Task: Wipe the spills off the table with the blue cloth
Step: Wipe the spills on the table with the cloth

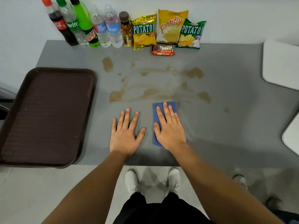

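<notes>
Pressing flat on the blue cloth (163, 109), the right hand (169, 126) had fingers spread wide, palm down, not pinching anything. Left hand (125, 133) also lay open and flat on the bare gray table (226, 126), just beside the cloth at 9 o'clock of it. Cloth sat near the table's front edge, folded into a narrow rectangle, long axis running 12 to 6, far short end pointing at 12 toward the brown spills (155, 81). Spills lay just beyond it from 10 to 2, smeared, with one small spot (227, 110) at 3.

Risks, as a judgement: a wide sweep toward 12 could knock the bottles (90, 26) or chip bags (169, 29) lined along the wall; a flat palm might let the cloth bunch or slip; pushing toward 9 could drive liquid under the tray (14, 126). The outlying spots could get missed.
</notes>
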Demonstrator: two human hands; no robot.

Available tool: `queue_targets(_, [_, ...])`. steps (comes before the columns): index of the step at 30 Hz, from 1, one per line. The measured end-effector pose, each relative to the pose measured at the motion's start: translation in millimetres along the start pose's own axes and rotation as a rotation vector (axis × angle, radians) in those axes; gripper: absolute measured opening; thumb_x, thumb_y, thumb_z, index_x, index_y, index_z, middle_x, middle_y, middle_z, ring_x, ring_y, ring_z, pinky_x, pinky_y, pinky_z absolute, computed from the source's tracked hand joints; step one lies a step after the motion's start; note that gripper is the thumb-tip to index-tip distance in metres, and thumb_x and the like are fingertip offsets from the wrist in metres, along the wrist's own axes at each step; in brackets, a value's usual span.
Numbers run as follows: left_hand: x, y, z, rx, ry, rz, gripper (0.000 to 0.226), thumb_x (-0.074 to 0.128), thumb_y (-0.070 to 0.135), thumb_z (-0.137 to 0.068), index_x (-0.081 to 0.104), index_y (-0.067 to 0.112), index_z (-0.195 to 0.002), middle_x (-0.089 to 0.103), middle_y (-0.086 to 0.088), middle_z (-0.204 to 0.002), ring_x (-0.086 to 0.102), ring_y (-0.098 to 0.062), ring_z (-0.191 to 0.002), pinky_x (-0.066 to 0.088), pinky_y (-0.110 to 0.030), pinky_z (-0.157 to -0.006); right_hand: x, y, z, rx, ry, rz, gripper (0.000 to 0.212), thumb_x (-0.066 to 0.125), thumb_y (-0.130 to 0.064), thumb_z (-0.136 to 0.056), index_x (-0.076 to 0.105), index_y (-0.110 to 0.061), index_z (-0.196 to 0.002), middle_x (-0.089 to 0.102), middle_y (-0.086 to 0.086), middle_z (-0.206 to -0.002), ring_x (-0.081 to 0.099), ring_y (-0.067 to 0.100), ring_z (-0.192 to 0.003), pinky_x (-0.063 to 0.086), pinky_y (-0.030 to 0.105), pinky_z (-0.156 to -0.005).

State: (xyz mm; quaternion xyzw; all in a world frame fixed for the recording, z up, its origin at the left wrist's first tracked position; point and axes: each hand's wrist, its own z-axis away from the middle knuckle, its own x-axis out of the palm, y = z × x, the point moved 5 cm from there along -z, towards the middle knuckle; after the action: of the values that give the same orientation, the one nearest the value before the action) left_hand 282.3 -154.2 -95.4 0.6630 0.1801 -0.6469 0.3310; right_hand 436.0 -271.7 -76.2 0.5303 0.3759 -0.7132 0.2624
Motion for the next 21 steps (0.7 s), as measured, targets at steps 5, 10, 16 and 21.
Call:
queue_targets(5, [-10,4,-1,0.004,-0.029,0.034,0.075,0.024,0.071,-0.1,0.018,0.033,-0.165,0.006,-0.004,-0.174,0.0,-0.023,-0.161,0.003,-0.051,-0.129,-20,9,-1,-0.033,-0.074,-0.153,0.058,0.029,-0.039,-0.111,0.017,-0.018,-0.163,0.0,0.0,-0.173,-0.001,0.018,-0.159,0.002,0.03,-0.128])
queue_targets(10, [-34,57,-19,0.115,0.021,0.207,0.07,0.048,0.052,-0.103,0.038,0.011,-0.159,0.026,-0.013,-0.169,0.014,-0.029,-0.159,-0.007,-0.042,-0.128,-44,38,7,0.041,0.026,-0.172,0.051,0.04,-0.028,-0.11,0.037,-0.01,-0.157,0.029,0.006,-0.167,0.026,0.024,-0.155,0.015,0.031,-0.127])
queue_targets(16, [-14,156,-38,0.25,-0.077,0.224,0.059,0.032,0.024,-0.112,0.012,0.001,-0.163,0.006,-0.016,-0.172,0.0,-0.029,-0.16,0.0,-0.039,-0.13,-41,65,7,0.069,0.049,-0.138,0.051,0.039,-0.021,-0.109,0.034,-0.007,-0.157,0.026,0.01,-0.168,0.023,0.024,-0.156,0.02,0.034,-0.127])
queue_targets(21, [17,155,-34,0.108,-0.132,0.075,0.061,0.016,0.037,-0.112,-0.011,0.012,-0.161,-0.018,-0.003,-0.17,-0.019,-0.017,-0.157,-0.017,-0.031,-0.124,-35,76,-9,0.089,0.069,-0.134,0.054,0.031,-0.024,-0.11,0.026,-0.01,-0.161,0.018,0.005,-0.171,0.01,0.018,-0.159,0.008,0.03,-0.129])
